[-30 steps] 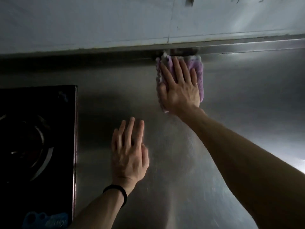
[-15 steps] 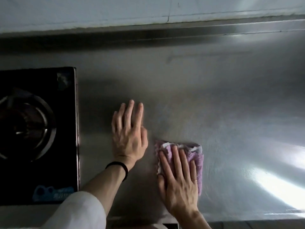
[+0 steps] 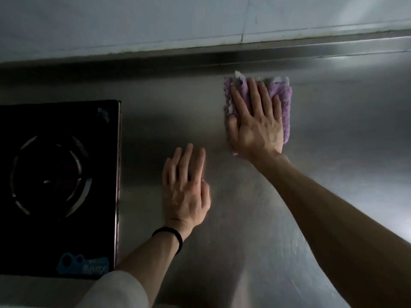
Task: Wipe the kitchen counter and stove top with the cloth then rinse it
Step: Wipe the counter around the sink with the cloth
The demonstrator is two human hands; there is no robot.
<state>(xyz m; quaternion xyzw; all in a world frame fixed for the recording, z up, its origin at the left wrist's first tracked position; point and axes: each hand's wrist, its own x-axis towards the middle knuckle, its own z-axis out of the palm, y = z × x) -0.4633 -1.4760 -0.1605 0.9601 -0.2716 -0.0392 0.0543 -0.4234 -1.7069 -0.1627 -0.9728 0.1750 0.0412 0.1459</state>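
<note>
You are looking down at a shiny metal counter (image 3: 255,218). It is grey, and there is a bright patch of light at the far right. At the back the counter turns up into a low metal lip (image 3: 289,50), and a pale wall (image 3: 155,21) stands right behind that.

On your left a black stove top (image 3: 60,187) lies flat on the counter. It has a round burner ring (image 3: 50,176) and a blue sticker (image 3: 83,266) at its near corner. Its right edge runs straight toward you.

Your right hand (image 3: 255,127) lies flat on a purple cloth (image 3: 282,101), with the fingers spread a little and pressing down. The cloth is folded, far back on the counter, close to the metal lip.

Your left hand (image 3: 184,192) rests flat on the bare counter, fingers close together and holding nothing. It has a black band (image 3: 169,235) on the wrist and a white sleeve (image 3: 115,290) lower down. It sits between the stove edge and the cloth, apart from both.

The counter is bare to the right of the cloth and near you.
</note>
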